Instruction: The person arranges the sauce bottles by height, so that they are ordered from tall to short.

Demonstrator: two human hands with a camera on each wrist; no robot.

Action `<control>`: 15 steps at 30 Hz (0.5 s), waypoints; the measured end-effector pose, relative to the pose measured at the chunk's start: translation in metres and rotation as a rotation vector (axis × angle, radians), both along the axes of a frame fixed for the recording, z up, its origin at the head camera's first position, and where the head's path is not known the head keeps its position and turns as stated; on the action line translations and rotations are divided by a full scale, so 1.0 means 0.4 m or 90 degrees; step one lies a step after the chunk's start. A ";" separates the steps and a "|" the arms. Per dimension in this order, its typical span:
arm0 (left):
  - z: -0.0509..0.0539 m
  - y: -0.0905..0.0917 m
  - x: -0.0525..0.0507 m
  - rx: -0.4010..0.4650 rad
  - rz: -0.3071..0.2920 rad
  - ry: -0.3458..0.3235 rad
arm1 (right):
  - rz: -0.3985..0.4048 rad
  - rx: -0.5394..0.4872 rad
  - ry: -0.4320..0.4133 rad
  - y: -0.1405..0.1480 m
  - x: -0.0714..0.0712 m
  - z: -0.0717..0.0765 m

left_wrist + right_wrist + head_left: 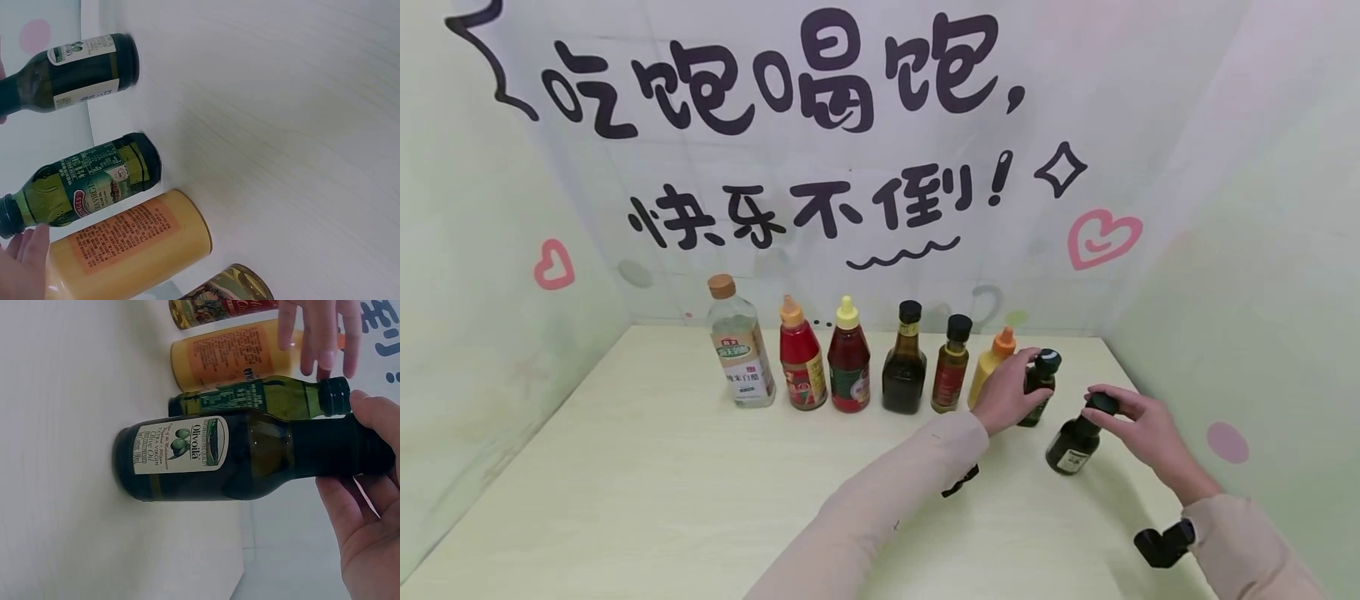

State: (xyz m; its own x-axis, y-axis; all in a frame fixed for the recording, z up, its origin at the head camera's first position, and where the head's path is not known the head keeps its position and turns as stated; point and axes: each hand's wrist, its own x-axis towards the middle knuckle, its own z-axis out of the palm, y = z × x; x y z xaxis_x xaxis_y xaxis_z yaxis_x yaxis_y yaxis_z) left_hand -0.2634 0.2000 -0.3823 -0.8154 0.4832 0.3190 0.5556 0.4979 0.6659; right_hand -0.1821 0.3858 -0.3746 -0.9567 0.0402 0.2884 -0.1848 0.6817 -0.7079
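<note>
My right hand (pixel 1150 429) grips the neck and black cap of a dark olive oil bottle (pixel 1070 454), which leans slightly in the head view. Its pale label shows olives in the right wrist view. Just left of it stands a smaller green glass bottle (pixel 94 181) with a dark cap and a green label. Beside that bottle's neck is my left hand (pixel 1003 392), its fingers (pixel 322 337) extended; whether they touch the glass I cannot tell. A yellow squeeze bottle (pixel 228 353) with an orange tip stands on the other side, partly hidden by the left hand in the head view.
Along the back of the pale table (pixel 625 467) stand a white vinegar bottle (pixel 745 358), two red squeeze bottles (pixel 803 367) (pixel 850 371), a dark sauce bottle (pixel 904 375) and a red-labelled bottle (pixel 951 371). Fabric walls close the back and sides.
</note>
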 end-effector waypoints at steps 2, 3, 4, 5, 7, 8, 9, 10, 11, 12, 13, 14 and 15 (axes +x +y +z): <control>-0.002 0.001 0.001 0.002 -0.002 -0.009 | -0.010 0.002 -0.010 0.003 0.001 0.010; -0.002 0.002 0.001 0.004 -0.003 -0.014 | -0.013 0.001 -0.012 0.004 0.001 0.015; -0.003 0.001 0.001 0.005 -0.004 -0.019 | -0.016 -0.001 -0.014 0.005 0.001 0.020; -0.004 0.001 0.001 0.008 -0.005 -0.025 | -0.019 -0.003 -0.015 0.006 0.000 0.025; -0.004 0.000 0.002 0.013 -0.009 -0.037 | -0.025 -0.006 -0.017 0.008 -0.003 0.035; -0.004 -0.001 0.002 0.015 -0.011 -0.043 | -0.027 -0.013 -0.022 0.009 -0.004 0.041; -0.003 -0.003 0.002 0.020 -0.013 -0.049 | -0.030 -0.018 -0.026 0.011 -0.006 0.045; -0.002 -0.004 0.002 0.022 -0.016 -0.052 | -0.035 -0.023 -0.033 0.012 -0.008 0.050; -0.002 -0.005 0.002 0.026 -0.019 -0.058 | -0.041 -0.026 -0.040 0.013 -0.009 0.054; -0.002 -0.006 0.002 0.027 -0.022 -0.062 | -0.046 -0.028 -0.047 0.014 -0.012 0.056; -0.002 -0.007 0.002 0.029 -0.023 -0.067 | -0.053 -0.030 -0.052 0.015 -0.015 0.058; -0.003 -0.007 0.001 0.028 -0.025 -0.069 | -0.060 -0.032 -0.055 0.015 -0.018 0.060; -0.004 -0.007 0.001 0.028 -0.026 -0.072 | -0.067 -0.032 -0.058 0.015 -0.021 0.060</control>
